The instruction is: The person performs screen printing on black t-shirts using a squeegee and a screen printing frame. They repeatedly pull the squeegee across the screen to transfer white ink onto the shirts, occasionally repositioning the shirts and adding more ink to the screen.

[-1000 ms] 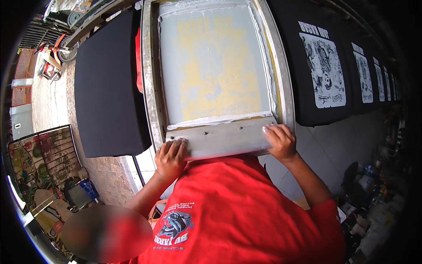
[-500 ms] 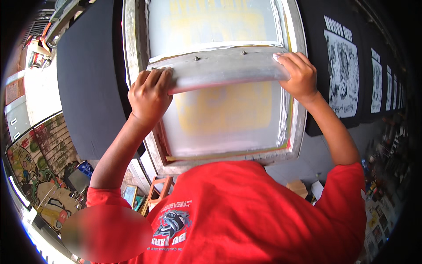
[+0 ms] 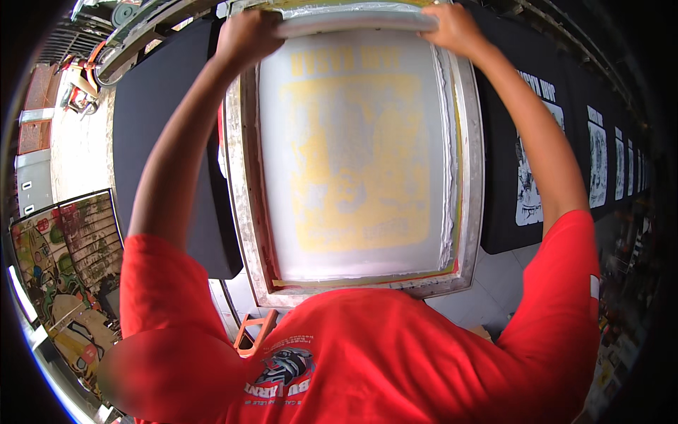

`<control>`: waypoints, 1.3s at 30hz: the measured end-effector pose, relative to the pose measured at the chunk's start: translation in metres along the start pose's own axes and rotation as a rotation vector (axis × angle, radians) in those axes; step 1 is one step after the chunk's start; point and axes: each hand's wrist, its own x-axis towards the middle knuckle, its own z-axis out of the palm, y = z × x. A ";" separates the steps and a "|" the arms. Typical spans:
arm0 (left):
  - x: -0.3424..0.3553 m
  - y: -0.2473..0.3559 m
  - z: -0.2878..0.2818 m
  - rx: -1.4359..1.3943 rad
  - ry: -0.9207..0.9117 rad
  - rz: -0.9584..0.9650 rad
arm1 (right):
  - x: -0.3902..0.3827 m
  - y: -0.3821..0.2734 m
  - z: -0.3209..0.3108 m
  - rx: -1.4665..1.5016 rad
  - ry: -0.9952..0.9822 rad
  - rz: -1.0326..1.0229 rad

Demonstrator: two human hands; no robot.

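Note:
Both my arms reach out to the far end of a framed printing screen point(image 3: 462, 233). My left hand point(image 3: 251, 35) is closed round the left end of a wide squeegee point(image 3: 353, 25), and my right hand point(image 3: 455, 30) grips its right end. The squeegee spans the inside of the frame from side to side, close to the far edge. Below it the mesh point(image 3: 353, 155) lies exposed, with a yellowish picture area and whitish ink along the right side. The squeegee's lower edge is blurred and partly hidden by my fingers.
To the right, a row of black fabric pieces point(image 3: 501, 212) bears white prints. Plain black fabric point(image 3: 166, 141) covers the board on the left. An orange frame-like object point(image 3: 256, 332) stands by the near left corner. A painted panel point(image 3: 67, 247) is at far left.
Both hands have pushed the squeegee away from me, from the middle of the screen to its far end. More of the mesh shows now, and my arms are stretched further.

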 end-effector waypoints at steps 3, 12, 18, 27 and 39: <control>0.046 -0.061 -0.004 -0.060 -0.060 0.107 | 0.060 0.016 -0.033 0.018 -0.271 0.010; 0.065 -0.043 -0.003 -0.053 -0.113 0.097 | 0.060 0.028 -0.008 0.108 -0.153 0.183; 0.008 -0.010 -0.016 -0.020 -0.092 0.015 | 0.014 -0.007 -0.007 0.029 -0.084 0.207; -0.251 0.112 -0.026 -0.183 0.100 -0.039 | -0.211 -0.183 -0.046 0.076 -0.098 0.239; -0.363 0.153 -0.063 -0.338 -0.019 -0.002 | -0.302 -0.283 -0.091 0.211 -0.230 0.324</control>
